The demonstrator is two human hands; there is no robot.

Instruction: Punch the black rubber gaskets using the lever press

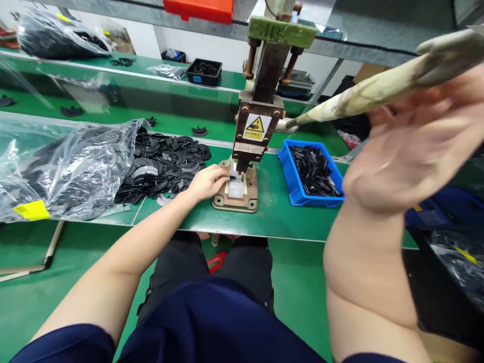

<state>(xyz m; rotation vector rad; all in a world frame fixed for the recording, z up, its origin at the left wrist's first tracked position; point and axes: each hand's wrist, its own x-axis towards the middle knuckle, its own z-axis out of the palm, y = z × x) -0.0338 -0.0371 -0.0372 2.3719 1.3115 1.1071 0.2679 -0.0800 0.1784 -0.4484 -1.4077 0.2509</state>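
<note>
A hand-operated press (254, 128) stands on the bench, with a yellow warning label on its ram housing. My left hand (209, 181) is at the left side of its base (236, 204), fingertips pinched on a small black piece (235, 176) under the ram. Most of that piece is hidden by the fingers and the ram. On the right, my right hand (412, 146) is raised at the long tape-wrapped lever (363, 98). Its palm faces me and its fingers go behind the lever, slightly blurred.
Left of the press lies a heap of black curved parts (170, 161), spilling from a clear plastic bag (71, 169). A blue bin (313, 200) of slim black parts stands right of the press. Behind are a green conveyor (151, 108) and a black tray (204, 80).
</note>
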